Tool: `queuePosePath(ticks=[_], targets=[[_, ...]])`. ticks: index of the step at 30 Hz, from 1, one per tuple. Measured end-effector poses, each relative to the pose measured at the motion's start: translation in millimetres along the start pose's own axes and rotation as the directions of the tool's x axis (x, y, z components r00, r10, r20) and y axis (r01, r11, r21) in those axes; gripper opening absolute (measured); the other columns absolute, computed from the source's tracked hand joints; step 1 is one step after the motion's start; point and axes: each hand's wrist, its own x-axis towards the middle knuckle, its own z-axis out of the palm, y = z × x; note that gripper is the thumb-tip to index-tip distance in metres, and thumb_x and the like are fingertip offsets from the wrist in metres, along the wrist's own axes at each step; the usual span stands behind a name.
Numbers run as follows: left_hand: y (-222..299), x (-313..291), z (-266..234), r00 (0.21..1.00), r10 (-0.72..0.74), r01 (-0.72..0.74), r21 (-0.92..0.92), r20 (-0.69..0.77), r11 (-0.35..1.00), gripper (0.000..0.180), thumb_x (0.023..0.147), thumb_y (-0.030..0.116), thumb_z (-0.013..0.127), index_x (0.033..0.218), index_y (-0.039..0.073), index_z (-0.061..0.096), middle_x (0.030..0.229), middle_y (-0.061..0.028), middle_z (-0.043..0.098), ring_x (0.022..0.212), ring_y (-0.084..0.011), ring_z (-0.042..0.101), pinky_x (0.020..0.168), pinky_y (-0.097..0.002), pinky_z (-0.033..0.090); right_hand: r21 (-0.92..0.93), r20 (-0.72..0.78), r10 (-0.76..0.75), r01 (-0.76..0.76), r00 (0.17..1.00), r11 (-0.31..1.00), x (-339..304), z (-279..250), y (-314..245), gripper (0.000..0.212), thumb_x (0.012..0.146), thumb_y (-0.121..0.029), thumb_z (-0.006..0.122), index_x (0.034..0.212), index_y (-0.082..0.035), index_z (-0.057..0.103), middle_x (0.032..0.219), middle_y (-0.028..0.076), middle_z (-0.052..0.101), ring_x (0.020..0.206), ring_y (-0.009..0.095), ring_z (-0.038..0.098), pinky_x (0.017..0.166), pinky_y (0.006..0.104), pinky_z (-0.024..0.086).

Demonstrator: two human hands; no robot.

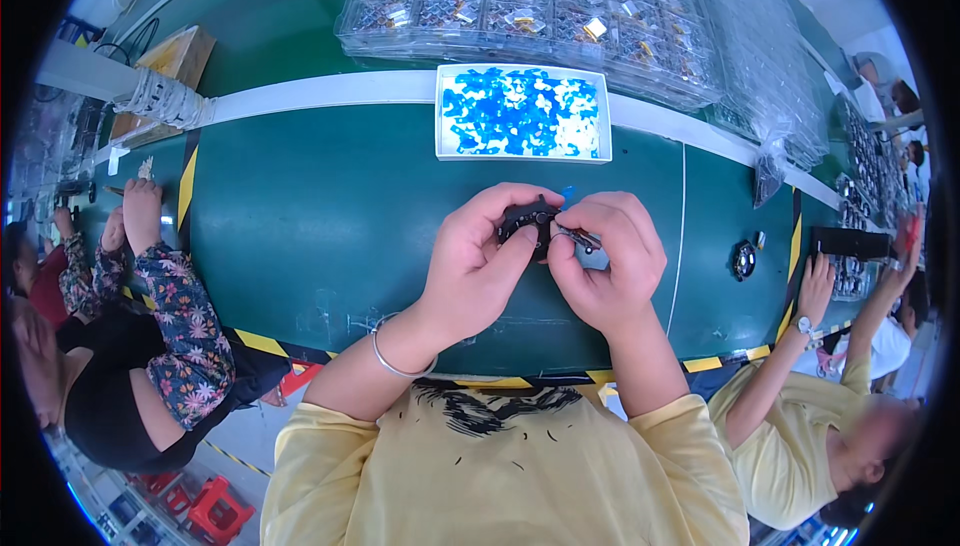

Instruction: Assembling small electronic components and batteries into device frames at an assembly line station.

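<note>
In front of my chest, my left hand is closed round a small black round casing, its thumb pressed on the face. My right hand meets it at the casing's right edge, thumb and fingers pinched on a small dark and silvery piece. That piece is too small to name, and whether it is joined to the casing I cannot tell. A bit of blue film shows just beyond my right fingertips.
Beyond my hands stands a white box of blue film pieces. Clear trays of small parts are stacked behind it. A black round part lies on the green table at right. Co-workers sit on both sides.
</note>
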Motion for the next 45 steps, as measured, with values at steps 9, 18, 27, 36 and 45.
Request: queuePosePath(ticks=[9,18,27,36,45], targets=[[0.3,-1.9,-2.9,1.000,0.022,-0.023,0.092,0.017,0.996,0.029,0.085,-0.009,0.042,0.112,-0.004,0.052,0.111,-0.0114,0.057,0.098,-0.0141,0.057,0.083,-0.0268,0.050,0.082,0.062,0.121,-0.126,0.991,0.989,2.0,-0.6,0.1,0.017,0.065,0.006,0.067,0.076,-0.002,0.056,0.074,0.008,0.057,0.068,0.020,0.056,0.059,0.0258,0.044],[-0.9,-2.3,-3.8,0.987,0.152,-0.162,0.363,0.054,0.918,0.035,0.083,-0.012,0.045,0.115,-0.001,0.053,0.099,-0.0078,0.047,0.088,-0.0130,0.054,0.074,-0.0229,0.049,0.542,0.389,0.532,-0.654,0.752,0.528,-1.6,-2.2,5.5,0.015,0.075,0.004,0.064,0.086,-0.002,0.056,0.089,0.003,0.057,0.080,0.011,0.056,0.073,0.0239,0.046],[-6.8,-2.7,1.2,0.962,0.273,-0.231,0.560,0.009,0.796,0.044,0.078,-0.014,0.051,0.118,0.005,0.057,0.085,-0.0036,0.041,0.067,-0.0092,0.038,0.055,-0.0191,0.035,0.696,0.456,0.528,-0.657,0.716,0.289,-15.4,12.6,14.7,0.013,0.080,0.002,0.061,0.092,-0.001,0.058,0.090,0.004,0.057,0.082,0.012,0.057,0.073,0.0248,0.047],[-1.1,6.3,-6.5,0.997,-0.081,0.081,0.031,-0.013,0.996,0.035,0.083,-0.008,0.046,0.116,0.001,0.056,0.097,-0.0063,0.054,0.091,-0.0179,0.058,0.077,-0.0317,0.056,0.703,0.493,0.563,-0.685,0.664,0.192,-12.6,12.9,10.6,0.016,0.080,0.002,0.061,0.095,-0.001,0.060,0.091,0.003,0.059,0.082,0.010,0.057,0.070,0.0228,0.049],[0.7,8.1,-13.8,0.950,-0.307,0.304,-0.422,0.062,0.854,0.027,0.087,0.002,0.050,0.114,0.000,0.054,0.112,-0.0110,0.057,0.093,-0.0188,0.061,0.073,-0.0348,0.057,0.688,0.498,0.574,-0.699,0.650,0.194,-8.1,-1.0,6.4,0.025,0.077,0.000,0.061,0.102,0.001,0.059,0.096,0.006,0.060,0.090,0.012,0.055,0.080,0.0255,0.044]])
